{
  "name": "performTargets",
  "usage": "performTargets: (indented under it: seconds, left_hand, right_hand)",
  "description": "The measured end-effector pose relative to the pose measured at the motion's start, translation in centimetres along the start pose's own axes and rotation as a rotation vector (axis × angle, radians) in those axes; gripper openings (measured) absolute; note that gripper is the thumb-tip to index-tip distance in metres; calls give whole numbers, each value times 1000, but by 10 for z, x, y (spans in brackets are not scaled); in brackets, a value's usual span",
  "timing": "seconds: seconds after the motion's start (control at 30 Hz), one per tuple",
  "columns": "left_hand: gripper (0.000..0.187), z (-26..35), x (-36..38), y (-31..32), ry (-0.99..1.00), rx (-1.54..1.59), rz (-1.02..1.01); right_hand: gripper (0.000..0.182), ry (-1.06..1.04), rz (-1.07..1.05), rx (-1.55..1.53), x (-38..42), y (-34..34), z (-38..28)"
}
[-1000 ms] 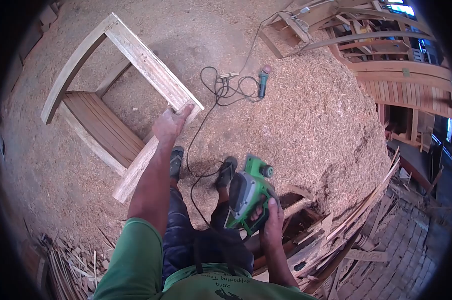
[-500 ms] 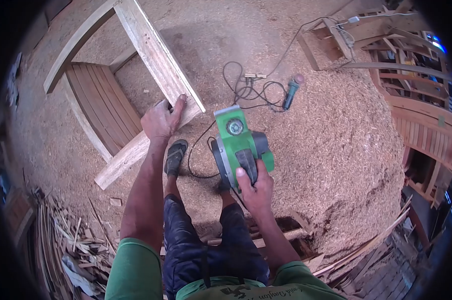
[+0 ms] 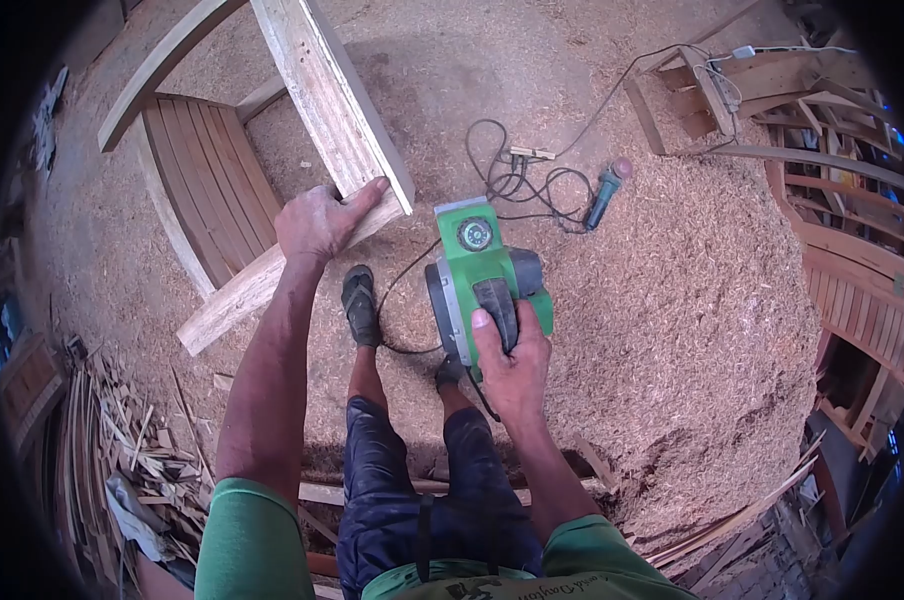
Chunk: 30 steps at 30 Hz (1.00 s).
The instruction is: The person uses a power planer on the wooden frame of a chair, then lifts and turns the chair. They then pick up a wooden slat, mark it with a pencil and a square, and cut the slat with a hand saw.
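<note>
My left hand (image 3: 317, 222) is closed around the near corner of a wooden chair frame (image 3: 322, 95), thumb over the top. The frame lies tipped on the floor at upper left, with a slatted panel (image 3: 210, 180) and a curved rail at its far side. In my right hand (image 3: 515, 375) is a green electric planer (image 3: 469, 275), gripped by its black handle. The planer hangs just right of the frame's corner, apart from it, with its dial facing up. Its underside is hidden from view. A dark cord runs from its rear.
Wood shavings (image 3: 692, 300) cover the floor. An angle grinder (image 3: 604, 195) lies beside a tangled cord (image 3: 532, 185) ahead. Wooden furniture frames (image 3: 852, 255) stand at right, a wooden box (image 3: 687, 100) at upper right. Scrap strips (image 3: 132, 440) pile at lower left. My sandaled foot (image 3: 360, 300) is below the frame.
The view has shifted, so the grinder and furniture appear farther right. The chair frame's near end sits slightly higher in view. Both hands keep their holds.
</note>
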<state>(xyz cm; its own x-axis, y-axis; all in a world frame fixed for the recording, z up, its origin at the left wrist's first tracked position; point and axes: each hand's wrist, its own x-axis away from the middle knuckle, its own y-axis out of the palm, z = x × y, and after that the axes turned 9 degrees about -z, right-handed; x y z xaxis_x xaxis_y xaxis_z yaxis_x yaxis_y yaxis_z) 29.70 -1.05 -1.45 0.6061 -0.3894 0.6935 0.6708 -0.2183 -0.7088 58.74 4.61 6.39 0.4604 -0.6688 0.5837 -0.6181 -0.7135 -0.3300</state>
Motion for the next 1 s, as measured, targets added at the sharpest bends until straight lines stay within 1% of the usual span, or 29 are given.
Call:
performTargets:
  seconds: [0.13,0.23,0.3,0.33,0.43,0.53,0.57,0.63,0.67,0.73,0.83,0.9,0.93,1.0]
  left_hand:
    - [107,-3,-2,0,5,8,-29]
    - [102,-8,-2,3,59,8,10]
    - [95,-15,1,8,125,70,52]
    - [92,-18,0,9,162,102,78]
    - [77,-34,-4,20,289,260,322]
    - [70,-64,-9,19,85,267,385]
    - [69,-72,-9,24,-17,234,355]
    - [67,-77,2,11,-224,162,297]
    - [65,-70,5,8,-189,167,309]
    - [64,-72,9,10,-187,164,272]
    - [63,-75,2,3,-182,161,231]
    - [63,-75,1,3,-202,157,200]
    - [61,-75,0,4,-181,153,235]
    - [59,-77,-1,4,-171,163,235]
  right_hand:
    - [42,0,1,-34,0,2,0]
    - [41,-34,8,-25,1,5,1]
    - [41,-25,-6,-10,5,6,-6]
    - [42,-25,-9,-1,6,5,-10]
    - [44,-69,-27,62,12,4,-9]
    - [45,-151,-55,118,19,2,-19]
    - [45,-173,-61,134,18,3,-18]
    - [46,-222,-80,160,10,8,-16]
    - [46,-238,-81,182,3,14,-14]
    - [46,-272,-84,223,-10,23,-6]
    - [44,-246,-90,144,-21,34,-6]
    - [42,-241,-65,160,-23,40,-13]
    - [41,-243,-50,171,-27,42,-19]
    - [39,-176,-60,108,-34,45,-22]
